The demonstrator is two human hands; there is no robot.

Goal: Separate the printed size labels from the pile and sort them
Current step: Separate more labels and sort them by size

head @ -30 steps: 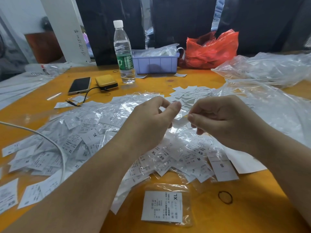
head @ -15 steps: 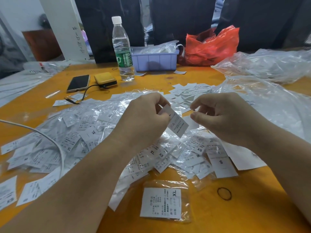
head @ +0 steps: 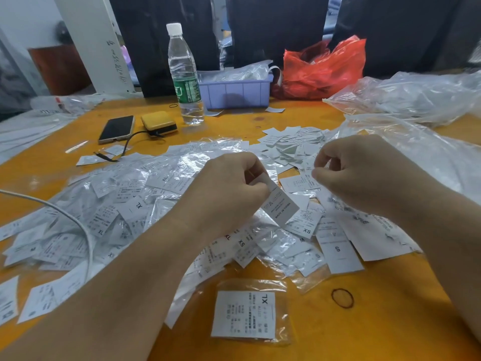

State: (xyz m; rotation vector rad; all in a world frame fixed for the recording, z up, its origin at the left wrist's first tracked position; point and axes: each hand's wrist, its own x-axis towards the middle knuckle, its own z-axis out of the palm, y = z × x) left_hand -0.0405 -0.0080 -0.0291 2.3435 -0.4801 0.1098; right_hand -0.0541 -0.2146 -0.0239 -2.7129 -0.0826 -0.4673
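Left hand (head: 229, 194) pinches one label (head: 279, 204) above the pile (head: 135, 204) on the counter (head: 377, 321); right hand (head: 364, 178), fingers curled, pinches something I cannot identify. Read the size mark first, then lay it with matching labels.

Labels (head: 282, 207): matt white paper. Sleeves (head: 182, 162): clear glossy plastic, crinkled. Bench (head: 377, 321): smooth orange, slight sheen. Bottle (head: 185, 74): clear plastic.

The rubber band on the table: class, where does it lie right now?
In the head view the rubber band lies flat on the orange table, near right, just right of the bagged XL label and below the S label.
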